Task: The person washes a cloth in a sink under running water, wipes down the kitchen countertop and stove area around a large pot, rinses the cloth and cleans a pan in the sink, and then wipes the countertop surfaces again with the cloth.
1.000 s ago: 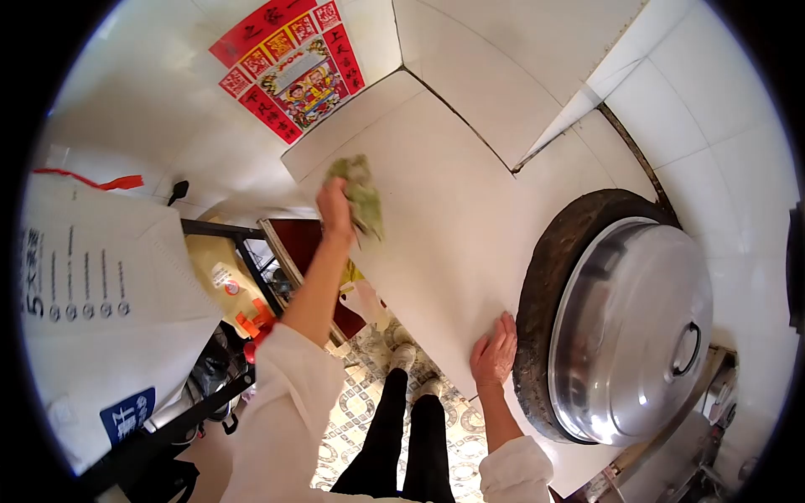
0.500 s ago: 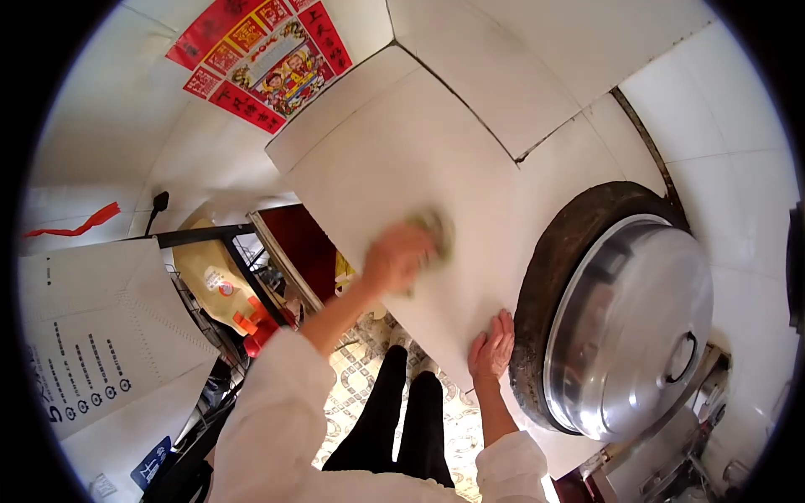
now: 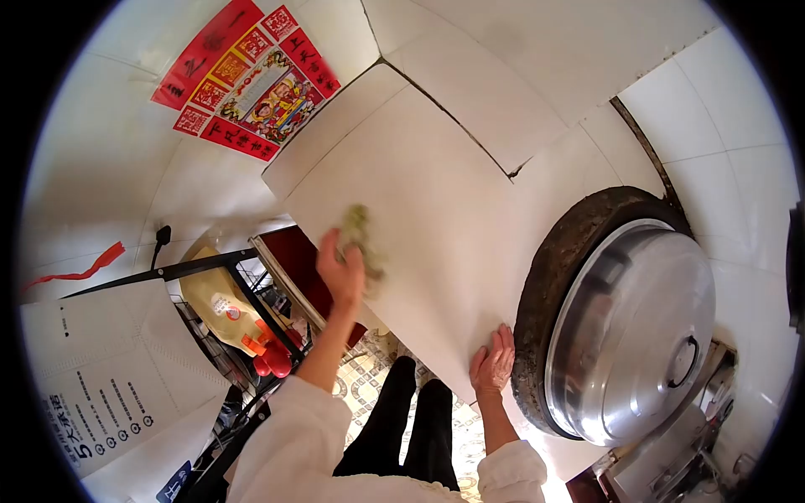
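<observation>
1 grn cloth (image 3: 360, 228), on wht counter (image 3: 436, 210), in L hand (image 3: 341, 272).
Lies nr counter edge, blurred, in part-closed grip; R hand (image 3: 493, 365) flat, nil held, on counter beside dk ring (image 3: 547, 272) around metal lid (image 3: 625, 335).

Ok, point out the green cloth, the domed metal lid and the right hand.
Green cloth (image 3: 359, 227), head view: its blurred middle.
Domed metal lid (image 3: 629, 335), head view: its curved top.
Right hand (image 3: 493, 361), head view: back of the hand.

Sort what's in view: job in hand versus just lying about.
Seemingly in the job: greenish cloth (blurred), in left hand; white counter, right hand resting on it.

Seemingly not involved: domed metal lid, red wall poster, white box, yellow pouch.
</observation>
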`<action>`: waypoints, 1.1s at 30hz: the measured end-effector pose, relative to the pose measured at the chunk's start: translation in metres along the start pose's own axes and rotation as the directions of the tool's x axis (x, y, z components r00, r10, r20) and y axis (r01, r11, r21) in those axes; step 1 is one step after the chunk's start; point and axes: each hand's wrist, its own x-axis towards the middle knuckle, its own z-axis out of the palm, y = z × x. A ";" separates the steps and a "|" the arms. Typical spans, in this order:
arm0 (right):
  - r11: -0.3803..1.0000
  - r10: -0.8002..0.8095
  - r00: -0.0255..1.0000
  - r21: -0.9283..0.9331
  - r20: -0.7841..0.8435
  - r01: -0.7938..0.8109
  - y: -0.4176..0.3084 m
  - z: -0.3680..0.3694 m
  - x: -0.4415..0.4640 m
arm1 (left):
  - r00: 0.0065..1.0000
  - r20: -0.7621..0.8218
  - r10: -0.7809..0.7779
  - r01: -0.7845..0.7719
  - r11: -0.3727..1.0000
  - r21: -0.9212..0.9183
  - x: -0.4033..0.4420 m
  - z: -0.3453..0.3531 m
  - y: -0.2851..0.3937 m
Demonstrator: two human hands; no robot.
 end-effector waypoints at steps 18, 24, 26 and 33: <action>1.000 -0.018 1.000 0.018 0.010 0.018 0.004 0.004 0.001 | 0.624 0.564 0.541 -0.474 0.836 -0.277 -0.027 0.046 0.054; 1.000 -0.029 1.000 0.008 0.005 0.029 0.001 0.006 -0.002 | 0.566 0.597 0.568 -0.793 0.574 0.206 0.120 0.118 0.063; 0.999 -0.040 0.999 -0.008 0.009 0.040 0.000 0.005 -0.002 | 0.584 0.664 0.466 -0.783 0.540 0.309 0.159 0.120 0.045; 0.999 -0.042 0.999 -0.014 -0.004 0.042 -0.001 0.002 0.001 | 0.994 0.097 0.041 -0.095 0.740 0.666 0.184 -0.017 -0.087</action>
